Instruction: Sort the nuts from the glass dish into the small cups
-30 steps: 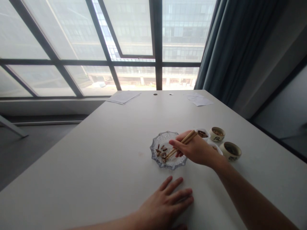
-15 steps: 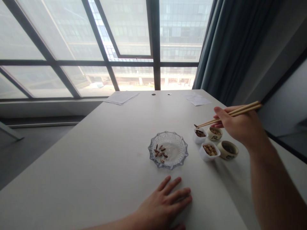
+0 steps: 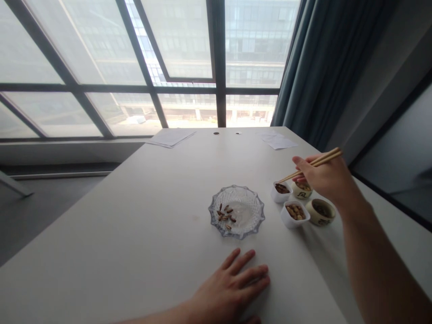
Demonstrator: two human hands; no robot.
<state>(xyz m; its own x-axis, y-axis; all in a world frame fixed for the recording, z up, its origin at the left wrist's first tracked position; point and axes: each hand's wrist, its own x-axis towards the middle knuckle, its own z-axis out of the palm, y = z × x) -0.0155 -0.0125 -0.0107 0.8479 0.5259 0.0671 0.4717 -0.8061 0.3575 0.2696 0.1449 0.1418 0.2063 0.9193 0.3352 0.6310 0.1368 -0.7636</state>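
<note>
My right hand (image 3: 322, 176) is closed round a pair of chopsticks (image 3: 319, 161). Their tips are at the rim of a small white cup (image 3: 281, 196) that holds dark brown pieces (image 3: 281, 188). Beside it is a ceramic cup (image 3: 303, 193) with a dark character, partly hidden under my fingers. Nearer me stand a white cup (image 3: 294, 220) of peanuts (image 3: 295, 211) and a second ceramic cup (image 3: 322, 219) with dark contents. My left hand (image 3: 232, 283) lies flat on the table, fingers spread, below a scalloped glass dish (image 3: 248, 216) with several brown oblong pieces (image 3: 225, 215) at its left.
The white table (image 3: 135, 234) reaches to the windows. Sheets of paper lie at its far left (image 3: 171, 137) and a paper sheet (image 3: 279, 140) at its far right. A dark blue curtain (image 3: 310, 67) hangs behind the right edge.
My right hand and the chopsticks have moved left and down a little. A dark piece seen at the tips above the white cup no longer shows there. My left hand is still.
</note>
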